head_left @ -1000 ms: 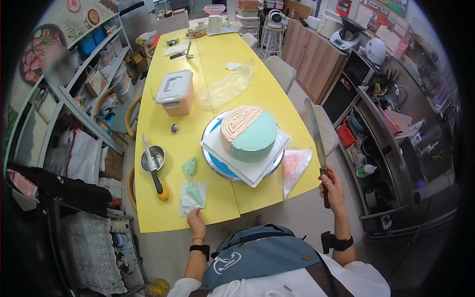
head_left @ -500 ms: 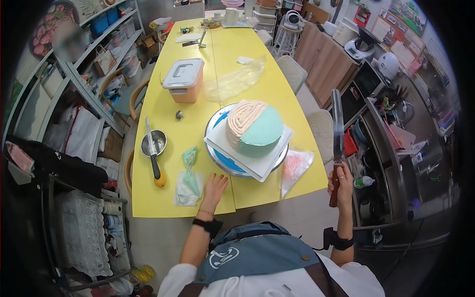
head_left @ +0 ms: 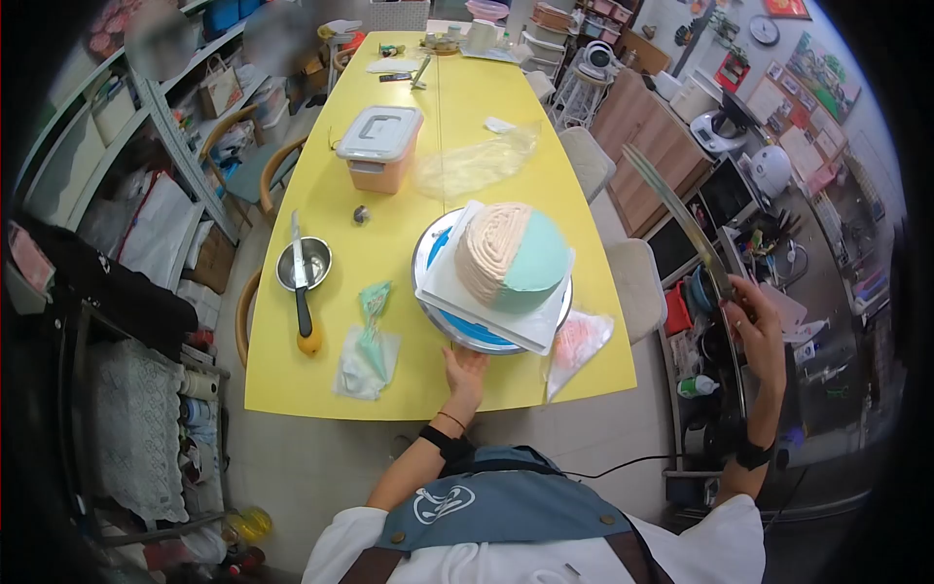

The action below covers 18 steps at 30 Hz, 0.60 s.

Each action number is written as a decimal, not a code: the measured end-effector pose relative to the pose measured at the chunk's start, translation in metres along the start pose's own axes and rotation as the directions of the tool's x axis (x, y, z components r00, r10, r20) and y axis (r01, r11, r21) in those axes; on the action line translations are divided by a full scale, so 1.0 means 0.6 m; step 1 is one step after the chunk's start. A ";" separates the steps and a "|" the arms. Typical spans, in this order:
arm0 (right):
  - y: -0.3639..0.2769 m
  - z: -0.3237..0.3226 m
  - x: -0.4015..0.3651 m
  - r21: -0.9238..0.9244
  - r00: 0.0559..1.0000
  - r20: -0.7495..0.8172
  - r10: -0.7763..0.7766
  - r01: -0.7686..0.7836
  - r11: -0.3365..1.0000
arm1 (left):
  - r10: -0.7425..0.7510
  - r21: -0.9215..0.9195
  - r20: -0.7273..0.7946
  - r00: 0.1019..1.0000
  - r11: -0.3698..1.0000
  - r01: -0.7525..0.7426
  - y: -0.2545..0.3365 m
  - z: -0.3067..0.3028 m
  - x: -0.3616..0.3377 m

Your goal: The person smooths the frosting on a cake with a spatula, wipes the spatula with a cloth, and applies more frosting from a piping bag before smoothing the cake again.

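A domed cake (head_left: 514,255), part piped with cream-coloured ridges and part smooth mint green, sits on a white square board (head_left: 443,282). Below the board is a round cake turntable (head_left: 474,340) with a blue top. My left hand (head_left: 465,378) is at the turntable's front edge, thumb by the rim and fingers partly hidden beneath it. Off to the right, above the floor, my right hand (head_left: 755,316) is closed round the handle of a long icing spatula (head_left: 686,219). Its blade points up and away, clear of the cake and blurred.
A mint piping bag (head_left: 370,336) lies left of the turntable, a pink one (head_left: 582,343) at its right. Further left, a knife (head_left: 301,282) rests across a metal bowl (head_left: 316,255). Behind are a lidded tub (head_left: 381,146) and a plastic sheet (head_left: 479,167). Chairs (head_left: 637,292) flank the table.
My left hand has moved from the tabletop to the turntable's front edge. My right hand has swung outward and right with the spatula, whose blade now tilts left. The view has shifted slightly.
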State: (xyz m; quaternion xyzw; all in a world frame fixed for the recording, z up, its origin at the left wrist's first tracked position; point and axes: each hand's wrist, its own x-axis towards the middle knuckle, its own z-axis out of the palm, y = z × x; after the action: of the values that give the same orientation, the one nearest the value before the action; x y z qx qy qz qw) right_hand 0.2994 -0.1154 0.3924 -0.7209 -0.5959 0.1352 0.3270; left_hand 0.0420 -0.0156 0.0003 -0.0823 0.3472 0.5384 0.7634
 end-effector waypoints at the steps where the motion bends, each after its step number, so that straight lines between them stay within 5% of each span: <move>1: -0.018 0.002 0.013 -0.052 0.999 0.015 -0.036 0.037 0.998 | -0.088 0.003 0.021 0.996 0.996 0.088 -0.002 0.002 -0.013; 4: -0.072 0.019 0.051 -0.194 0.987 0.071 -0.146 0.157 0.968 | -0.188 -0.008 0.016 0.982 0.982 0.188 0.013 0.014 -0.033; 10: -0.164 0.073 0.104 -0.408 0.864 0.397 -0.308 0.467 0.784 | 0.038 -0.097 0.042 0.998 0.995 -0.034 0.068 -0.017 -0.015; 18: -0.281 0.138 0.172 -0.435 0.787 0.552 -0.276 0.554 0.710 | 0.096 -0.064 0.055 0.994 0.994 -0.092 0.067 -0.019 0.005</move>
State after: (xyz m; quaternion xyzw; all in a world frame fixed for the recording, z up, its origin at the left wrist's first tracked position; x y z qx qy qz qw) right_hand 0.1470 0.0210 0.4573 -0.5752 -0.8169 0.0307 -0.0307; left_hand 0.0021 -0.0027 0.0002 -0.0737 0.3119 0.5862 0.7441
